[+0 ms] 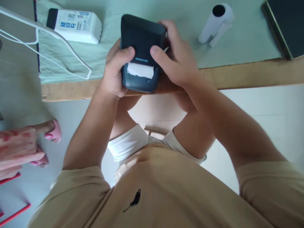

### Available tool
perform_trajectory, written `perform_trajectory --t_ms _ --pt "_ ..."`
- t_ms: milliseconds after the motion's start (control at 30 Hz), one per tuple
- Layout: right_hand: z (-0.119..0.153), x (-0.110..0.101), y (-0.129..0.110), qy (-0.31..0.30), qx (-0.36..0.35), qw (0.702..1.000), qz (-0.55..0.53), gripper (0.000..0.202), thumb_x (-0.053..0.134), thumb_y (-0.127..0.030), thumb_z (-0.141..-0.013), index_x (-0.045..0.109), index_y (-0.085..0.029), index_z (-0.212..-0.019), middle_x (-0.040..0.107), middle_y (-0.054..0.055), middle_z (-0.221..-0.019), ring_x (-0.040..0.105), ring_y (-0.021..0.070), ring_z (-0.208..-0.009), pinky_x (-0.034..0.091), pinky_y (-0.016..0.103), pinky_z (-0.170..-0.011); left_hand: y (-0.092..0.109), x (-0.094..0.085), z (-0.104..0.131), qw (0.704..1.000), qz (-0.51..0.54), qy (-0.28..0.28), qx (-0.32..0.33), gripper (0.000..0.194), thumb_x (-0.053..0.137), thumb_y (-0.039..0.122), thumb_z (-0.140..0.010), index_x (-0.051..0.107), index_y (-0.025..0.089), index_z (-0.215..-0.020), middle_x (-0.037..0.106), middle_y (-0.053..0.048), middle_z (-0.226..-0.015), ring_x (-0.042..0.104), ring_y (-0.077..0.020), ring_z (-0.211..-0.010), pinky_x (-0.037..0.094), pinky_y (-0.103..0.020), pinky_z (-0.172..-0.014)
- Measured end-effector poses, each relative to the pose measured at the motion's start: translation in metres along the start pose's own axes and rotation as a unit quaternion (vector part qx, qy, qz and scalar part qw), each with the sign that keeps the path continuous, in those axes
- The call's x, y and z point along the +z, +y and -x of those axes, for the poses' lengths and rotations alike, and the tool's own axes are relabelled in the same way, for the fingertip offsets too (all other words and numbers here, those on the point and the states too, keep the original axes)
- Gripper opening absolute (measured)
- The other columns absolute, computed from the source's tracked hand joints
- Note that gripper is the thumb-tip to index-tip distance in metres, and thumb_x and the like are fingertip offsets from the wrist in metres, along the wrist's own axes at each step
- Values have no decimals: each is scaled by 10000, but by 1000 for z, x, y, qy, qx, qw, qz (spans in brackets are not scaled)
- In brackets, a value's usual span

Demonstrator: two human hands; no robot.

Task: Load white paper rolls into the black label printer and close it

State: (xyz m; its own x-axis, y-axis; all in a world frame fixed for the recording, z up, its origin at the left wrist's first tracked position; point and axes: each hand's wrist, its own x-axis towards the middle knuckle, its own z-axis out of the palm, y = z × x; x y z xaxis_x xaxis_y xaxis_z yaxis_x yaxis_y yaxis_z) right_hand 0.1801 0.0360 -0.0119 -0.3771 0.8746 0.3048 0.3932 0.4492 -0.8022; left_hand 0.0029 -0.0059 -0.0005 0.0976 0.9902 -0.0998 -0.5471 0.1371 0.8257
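A dark label printer (142,38) is held between both hands above the table's front edge. White paper (140,70) shows at its slot near the lower end, below the printed brand name. My left hand (116,68) grips the printer's left side, thumb on its top face. On the opposite side, my right hand (177,57) is closed round the upper right edge, its thumb also on top. Fingers of both hands are partly hidden beneath the printer.
A white power bank-like block (77,26) lies at the left beside a white cable (68,47). To the right is a white paper roll (215,23), and a dark box-like object (287,27) at the far right. Another person's pink slippers (54,131) show on the floor.
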Motion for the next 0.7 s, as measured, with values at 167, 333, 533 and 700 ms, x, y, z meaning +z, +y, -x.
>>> perform_trajectory --t_ms 167,333,533,700 --pt "1 -6 -7 -21 26 999 11 618 500 -528 -911 487 -127 -1381 712 76 -1100 643 223 -885 510 375 -864 4 -1 3 997 -75 -5 14 354 447 143 -1003 678 96 -1266 771 -61 -901 633 -344 -1207 465 -492 -1080" --pt "4 -9 -11 -33 31 999 0 640 495 -550 -902 483 -125 -1380 695 97 -1145 668 237 -897 552 412 -841 4 -5 4 993 -110 -28 33 248 601 315 -970 711 171 -1139 730 -33 -923 644 -237 -918 488 -339 -739" --pt "8 -10 -7 -45 37 998 32 579 469 -656 -939 453 -259 -1359 665 93 -1206 686 273 -1004 565 445 -847 0 -9 1 995 -94 6 17 396 784 417 -824 728 188 -1142 740 -57 -927 662 -264 -948 487 -324 -693" --pt "9 -11 -3 -59 9 997 48 607 418 -713 -969 434 -292 -1405 656 89 -1282 683 292 -1123 591 467 -906 -4 -12 -1 994 -93 49 17 493 825 507 -760 734 191 -1126 725 -69 -1015 707 -325 -1051 524 -375 -791"
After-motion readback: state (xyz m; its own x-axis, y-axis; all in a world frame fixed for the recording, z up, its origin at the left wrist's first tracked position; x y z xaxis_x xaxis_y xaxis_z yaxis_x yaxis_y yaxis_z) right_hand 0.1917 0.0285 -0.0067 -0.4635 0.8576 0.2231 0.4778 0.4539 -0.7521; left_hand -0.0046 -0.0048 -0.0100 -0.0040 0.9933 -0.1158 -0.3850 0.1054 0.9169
